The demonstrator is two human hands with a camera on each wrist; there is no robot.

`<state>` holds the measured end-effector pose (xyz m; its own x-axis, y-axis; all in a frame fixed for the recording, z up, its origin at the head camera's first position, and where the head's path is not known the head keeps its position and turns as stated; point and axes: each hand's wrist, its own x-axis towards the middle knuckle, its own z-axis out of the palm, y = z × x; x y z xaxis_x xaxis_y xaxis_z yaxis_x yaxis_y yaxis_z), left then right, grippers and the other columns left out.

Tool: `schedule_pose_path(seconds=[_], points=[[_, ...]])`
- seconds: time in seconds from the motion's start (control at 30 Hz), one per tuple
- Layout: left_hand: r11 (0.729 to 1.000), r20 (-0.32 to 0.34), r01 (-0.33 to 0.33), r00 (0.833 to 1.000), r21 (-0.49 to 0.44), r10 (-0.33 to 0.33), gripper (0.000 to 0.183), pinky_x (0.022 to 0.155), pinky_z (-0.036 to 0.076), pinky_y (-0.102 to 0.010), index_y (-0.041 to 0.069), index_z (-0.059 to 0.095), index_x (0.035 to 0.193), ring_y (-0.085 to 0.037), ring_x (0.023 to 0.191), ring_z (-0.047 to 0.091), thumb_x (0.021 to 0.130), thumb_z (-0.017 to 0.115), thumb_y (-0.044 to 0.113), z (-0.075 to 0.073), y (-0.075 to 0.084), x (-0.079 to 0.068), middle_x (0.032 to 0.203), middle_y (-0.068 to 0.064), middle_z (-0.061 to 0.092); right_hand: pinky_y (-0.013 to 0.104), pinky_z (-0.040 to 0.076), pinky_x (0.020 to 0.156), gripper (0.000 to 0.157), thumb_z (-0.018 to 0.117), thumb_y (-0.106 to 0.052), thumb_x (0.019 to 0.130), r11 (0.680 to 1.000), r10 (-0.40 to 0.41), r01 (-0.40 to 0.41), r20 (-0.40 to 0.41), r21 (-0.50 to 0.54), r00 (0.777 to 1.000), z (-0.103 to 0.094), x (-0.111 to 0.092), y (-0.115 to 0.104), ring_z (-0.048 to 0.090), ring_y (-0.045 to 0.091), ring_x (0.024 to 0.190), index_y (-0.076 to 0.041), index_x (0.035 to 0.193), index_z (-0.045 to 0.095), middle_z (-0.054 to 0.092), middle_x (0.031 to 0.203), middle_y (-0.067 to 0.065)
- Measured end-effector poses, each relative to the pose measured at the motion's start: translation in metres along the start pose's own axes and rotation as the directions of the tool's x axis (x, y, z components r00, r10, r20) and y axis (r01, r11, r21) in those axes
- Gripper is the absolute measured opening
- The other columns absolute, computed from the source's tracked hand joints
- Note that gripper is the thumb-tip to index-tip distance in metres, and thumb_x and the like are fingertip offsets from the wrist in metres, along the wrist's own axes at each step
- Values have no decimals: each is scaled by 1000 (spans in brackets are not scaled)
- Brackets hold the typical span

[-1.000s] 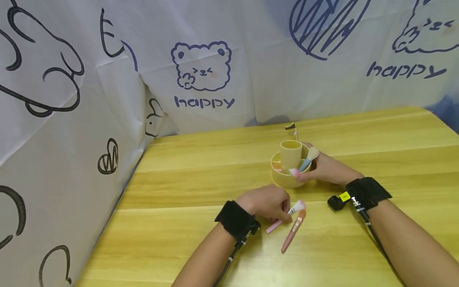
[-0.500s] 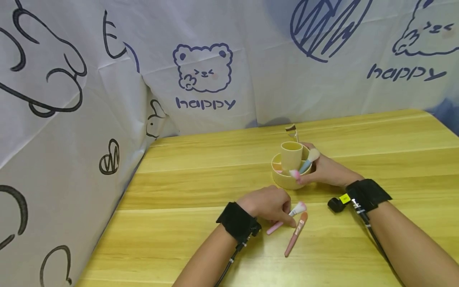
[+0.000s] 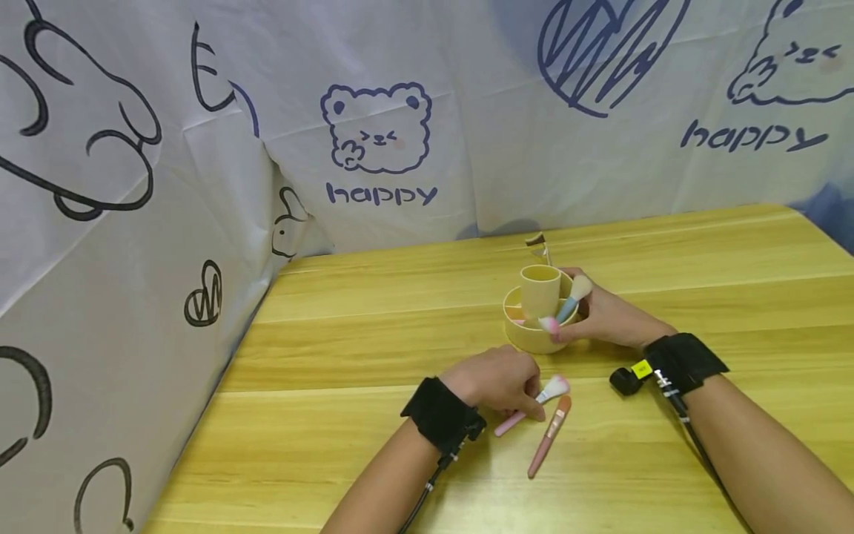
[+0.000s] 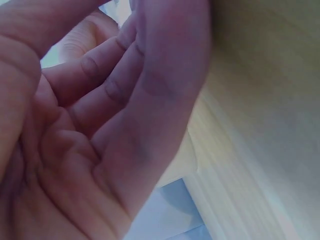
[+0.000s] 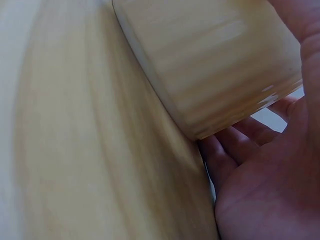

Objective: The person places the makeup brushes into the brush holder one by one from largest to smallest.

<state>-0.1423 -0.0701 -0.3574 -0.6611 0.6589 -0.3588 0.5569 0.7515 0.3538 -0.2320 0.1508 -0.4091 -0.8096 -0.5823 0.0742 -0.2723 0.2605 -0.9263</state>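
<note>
In the head view my left hand (image 3: 497, 378) is low over the table, thumb and fingertips pinching the handle of a pink makeup brush (image 3: 555, 387) with white, pink-tipped bristles. A second makeup brush (image 3: 548, 439), dusky pink with orange-brown bristles, lies just to its right. Behind them stands a cream round brush holder (image 3: 534, 341) with a raised cup (image 3: 541, 293) in its centre. My right hand (image 3: 610, 315) grips its right side, thumb at the front and fingers behind; the right wrist view shows the holder's wall (image 5: 215, 65) inside that grip.
A blue-handled brush (image 3: 572, 300) and a pink-tipped one (image 3: 549, 325) lean in the holder's compartments. Another brush (image 3: 537, 241) sticks up at its back. Printed white cloth (image 3: 467, 178) hangs behind the wooden table (image 3: 373, 319). Cables run from both wrist cameras.
The dusky pink brush has slid slightly toward the near side. My left thumb reached out to it, then drew back a little. The right hand keeps its hold on the holder.
</note>
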Motion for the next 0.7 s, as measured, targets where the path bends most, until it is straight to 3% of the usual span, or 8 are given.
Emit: schedule_pose_path(seconds=[0.4, 0.57, 0.7], points=[[999, -23, 4, 1000, -32, -5, 22, 46, 41, -16, 18, 63, 69, -3, 50, 57, 84, 74, 29, -3, 4, -2, 59, 8, 62, 50, 30, 106, 96, 78, -21, 80, 1000, -10, 10, 25, -25, 1000, -3, 0, 1, 43, 27, 125, -15, 151, 15, 42, 139, 10], [997, -81, -64, 994, 32, 66, 17, 49, 40, -15, 19, 64, 74, -1, 52, 52, 87, 71, 28, -4, 0, -2, 60, 11, 59, 52, 25, 109, 96, 77, -19, 81, 999, -33, 35, 27, -41, 999, -3, 0, 3, 39, 30, 128, -12, 153, 13, 41, 142, 13], [989, -169, -124, 976, 79, 136, 11, 55, 41, -12, 17, 68, 83, 0, 56, 51, 91, 65, 24, -8, -2, -2, 67, 12, 58, 48, 29, 108, 95, 76, -15, 81, 999, -43, 44, 31, -31, 999, -3, 0, 3, 43, 26, 126, -14, 152, 14, 44, 139, 9]])
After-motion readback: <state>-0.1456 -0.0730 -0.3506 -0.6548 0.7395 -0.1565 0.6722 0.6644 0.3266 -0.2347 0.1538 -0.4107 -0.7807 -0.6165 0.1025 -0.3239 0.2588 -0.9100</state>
